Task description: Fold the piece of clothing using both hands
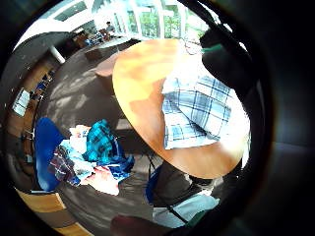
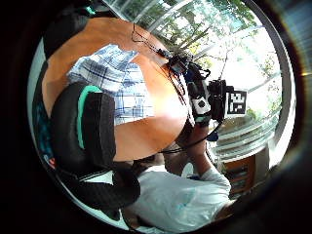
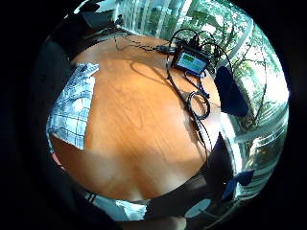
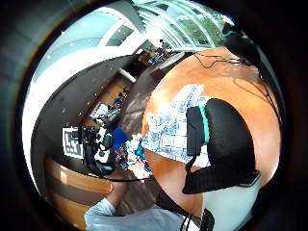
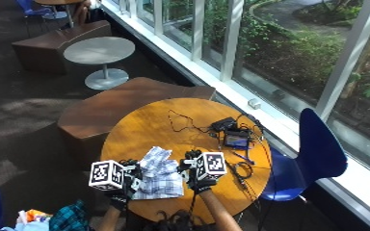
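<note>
A white and blue plaid garment [image 5: 154, 174] lies partly folded and rumpled on the round wooden table [image 5: 165, 125], near its front edge. My left hand [image 5: 124, 185] hovers at the garment's left side and my right hand [image 5: 195, 175] at its right side. Both palms are off the cloth and neither grips it. The left palm views show the garment [image 1: 197, 110] [image 2: 114, 80] flat on the table below, with a black gloved finger [image 2: 83, 131] in front. The right palm views show the garment [image 3: 72, 108] [image 4: 168, 127] beside that hand.
A small device with a blue screen [image 5: 236, 141] and coiled cables [image 5: 243, 169] lie on the table's right half. A blue chair [image 5: 316, 149] stands to the right. A pile of other clothes [image 1: 93, 157] sits on a chair at the lower left. A brown bench [image 5: 127, 103] curves behind.
</note>
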Motion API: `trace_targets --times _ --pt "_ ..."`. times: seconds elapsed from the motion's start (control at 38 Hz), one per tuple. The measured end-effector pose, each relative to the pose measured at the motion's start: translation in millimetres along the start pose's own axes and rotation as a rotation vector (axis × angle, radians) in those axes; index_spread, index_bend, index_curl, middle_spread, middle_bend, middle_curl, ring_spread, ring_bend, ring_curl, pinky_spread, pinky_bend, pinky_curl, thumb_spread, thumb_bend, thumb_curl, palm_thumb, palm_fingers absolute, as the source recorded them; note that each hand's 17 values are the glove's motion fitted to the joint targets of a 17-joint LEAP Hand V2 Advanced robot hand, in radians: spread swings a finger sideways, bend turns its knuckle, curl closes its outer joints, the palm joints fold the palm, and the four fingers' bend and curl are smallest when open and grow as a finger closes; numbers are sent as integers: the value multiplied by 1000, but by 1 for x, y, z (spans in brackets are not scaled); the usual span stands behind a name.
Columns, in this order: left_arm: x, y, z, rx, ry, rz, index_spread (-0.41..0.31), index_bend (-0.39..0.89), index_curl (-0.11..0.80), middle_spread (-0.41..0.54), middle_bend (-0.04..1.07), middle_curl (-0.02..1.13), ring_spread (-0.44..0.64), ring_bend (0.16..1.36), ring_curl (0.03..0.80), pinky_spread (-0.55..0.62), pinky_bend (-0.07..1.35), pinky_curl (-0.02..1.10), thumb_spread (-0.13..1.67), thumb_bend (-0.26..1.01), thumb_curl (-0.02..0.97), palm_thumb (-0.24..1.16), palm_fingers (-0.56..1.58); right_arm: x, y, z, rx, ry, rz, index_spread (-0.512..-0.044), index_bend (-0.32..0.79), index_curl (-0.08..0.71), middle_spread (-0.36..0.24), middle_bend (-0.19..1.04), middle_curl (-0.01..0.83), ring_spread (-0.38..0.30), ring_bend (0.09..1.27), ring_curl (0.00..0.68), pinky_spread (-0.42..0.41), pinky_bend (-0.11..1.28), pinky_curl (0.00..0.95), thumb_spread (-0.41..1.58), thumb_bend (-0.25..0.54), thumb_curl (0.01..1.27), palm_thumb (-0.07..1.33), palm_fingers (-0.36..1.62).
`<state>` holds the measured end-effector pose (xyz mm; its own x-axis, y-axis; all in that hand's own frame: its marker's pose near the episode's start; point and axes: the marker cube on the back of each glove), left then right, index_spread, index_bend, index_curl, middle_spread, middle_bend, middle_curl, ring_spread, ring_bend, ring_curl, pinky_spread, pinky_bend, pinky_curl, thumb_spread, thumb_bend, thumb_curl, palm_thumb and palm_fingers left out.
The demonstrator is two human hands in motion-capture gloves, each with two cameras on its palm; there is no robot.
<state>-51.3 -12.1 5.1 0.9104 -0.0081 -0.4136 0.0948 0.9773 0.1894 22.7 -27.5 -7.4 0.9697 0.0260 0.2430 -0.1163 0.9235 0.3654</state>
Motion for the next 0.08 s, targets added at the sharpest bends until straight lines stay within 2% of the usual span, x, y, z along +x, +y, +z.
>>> trace_targets --times 0.08 --pt "1 1 -1 -5 -4 2 -121 141 333 -51 182 402 74 497 322 84 452 382 1440 12 240 255 562 -2 -2 8 -14 12 -11 -313 157 328 -90 187 397 -39 203 306 123 299 334 1362 -8 401 632 591"
